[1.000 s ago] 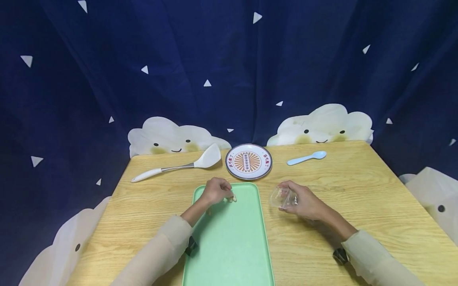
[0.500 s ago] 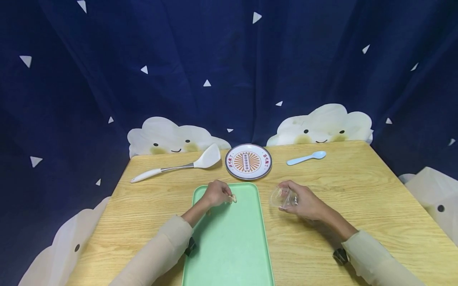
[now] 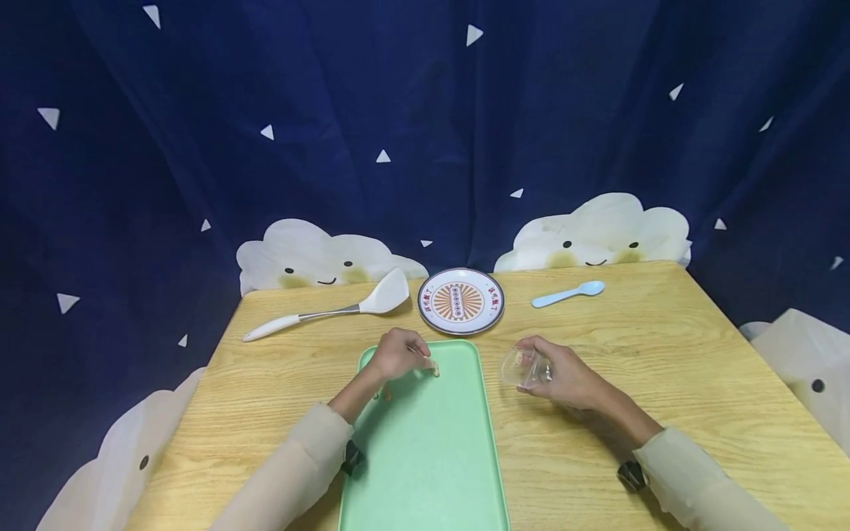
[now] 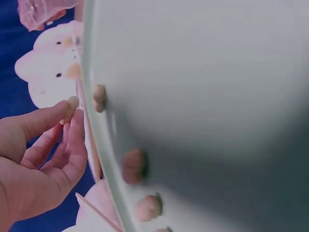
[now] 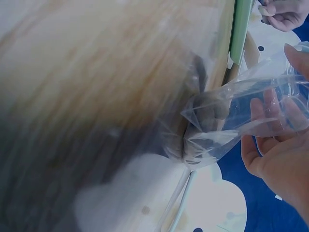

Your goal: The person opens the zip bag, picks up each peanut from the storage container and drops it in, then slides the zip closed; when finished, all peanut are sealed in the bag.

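Thumb and fingertips of my left hand [image 3: 398,355] pinch a small pale peanut [image 4: 71,107] over the far left part of the green tray [image 3: 432,442]. Several more peanuts [image 4: 133,166] lie along the tray's rim in the left wrist view, and a few show beside and below the hand in the head view. To the right of the tray, my right hand [image 3: 563,372] holds a clear plastic bag [image 3: 521,366], its fingers curled round the side. Brownish lumps show through the bag's lower end in the right wrist view.
Behind the tray stands a white patterned plate [image 3: 461,301]. Left of it lies a white spatula [image 3: 332,310], right of it a light blue spoon [image 3: 568,293]. The wooden table [image 3: 664,354] ends at a dark blue curtain [image 3: 425,110] with cloud shapes.
My left hand dips slightly, then rises a little at the tray's far end, uncovering more of the peanuts below its wrist. My right hand and the bag stay where they were.
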Tool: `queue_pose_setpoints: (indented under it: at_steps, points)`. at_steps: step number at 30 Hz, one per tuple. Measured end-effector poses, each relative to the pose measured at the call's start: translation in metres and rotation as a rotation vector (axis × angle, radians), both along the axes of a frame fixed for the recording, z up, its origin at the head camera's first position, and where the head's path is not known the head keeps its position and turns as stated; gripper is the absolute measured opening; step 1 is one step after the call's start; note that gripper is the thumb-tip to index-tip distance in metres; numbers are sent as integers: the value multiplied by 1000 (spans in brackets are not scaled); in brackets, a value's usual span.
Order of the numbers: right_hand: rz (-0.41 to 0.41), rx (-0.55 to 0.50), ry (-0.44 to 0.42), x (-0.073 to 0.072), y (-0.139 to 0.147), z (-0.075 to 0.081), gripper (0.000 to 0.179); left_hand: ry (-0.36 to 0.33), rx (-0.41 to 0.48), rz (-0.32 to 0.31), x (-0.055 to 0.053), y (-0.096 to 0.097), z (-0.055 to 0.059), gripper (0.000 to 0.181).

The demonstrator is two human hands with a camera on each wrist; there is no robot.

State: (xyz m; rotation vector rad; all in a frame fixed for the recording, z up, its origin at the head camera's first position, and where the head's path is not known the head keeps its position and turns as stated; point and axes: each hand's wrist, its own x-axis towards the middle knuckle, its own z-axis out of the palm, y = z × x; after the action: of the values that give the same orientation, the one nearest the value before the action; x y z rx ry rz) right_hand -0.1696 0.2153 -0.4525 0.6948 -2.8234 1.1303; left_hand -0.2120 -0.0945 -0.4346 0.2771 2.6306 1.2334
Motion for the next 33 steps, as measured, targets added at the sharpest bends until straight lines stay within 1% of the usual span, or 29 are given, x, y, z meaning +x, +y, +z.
queue_pose_setpoints:
  at_steps: [3,5,10,13,17,21,24,27,30,33]
  points:
    - [5,2,1,0,0,1,62,7,46,-10,0,5,4,9]
    - [4,1,-3,0,0,1,62,9,91,-18,2,12,7,10]
    - [3,-3,-3,-1,0,0,62,-20,217,-52,8,32,14,11]
    - [0,2,0,-1,0,0,63,-29,258,-73,12,45,18,9]
    - [1,9,12,-1,0,0,62,-41,325,-95,17,61,21,8]
    - [6,8,22,-1,0,-1,62,-58,396,-102,21,75,20,9]
    - [10,2,12,-1,0,0,61,-62,411,-103,23,84,19,8]
    - [11,-2,1,0,0,0,61,-61,411,-124,26,89,18,8]
    - [11,-1,2,0,0,0,60,-55,393,-149,27,90,18,9]
    - [3,10,10,0,0,1,60,-44,387,-146,26,86,19,10]
